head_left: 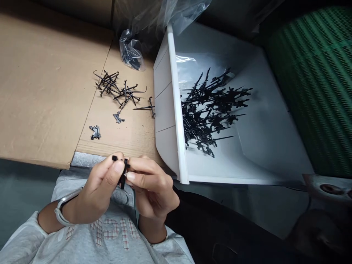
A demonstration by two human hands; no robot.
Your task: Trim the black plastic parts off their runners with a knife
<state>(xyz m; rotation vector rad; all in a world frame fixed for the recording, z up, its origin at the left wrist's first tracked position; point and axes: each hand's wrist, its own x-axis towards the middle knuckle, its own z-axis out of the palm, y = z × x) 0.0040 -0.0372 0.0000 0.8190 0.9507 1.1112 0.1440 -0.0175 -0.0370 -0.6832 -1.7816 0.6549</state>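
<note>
Soft light from above is falling evenly, brightening the white bin and glinting off the plastic bag. Corners are sinking into darkness, edges are bowing from the wide lens, and the picture is staying sharp.

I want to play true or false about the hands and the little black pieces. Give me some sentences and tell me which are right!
1. Both hands pinch one small black piece together. True.
2. The white bin has nothing inside. False: a pile of black pieces lies in it.
3. The left hand wears a band on its wrist. True.
4. The loose black pieces on the cardboard lie on a green mat. False: they lie on brown cardboard.
5. The right hand reaches into the bin. False: it is in front of the bin, at the piece.
</note>
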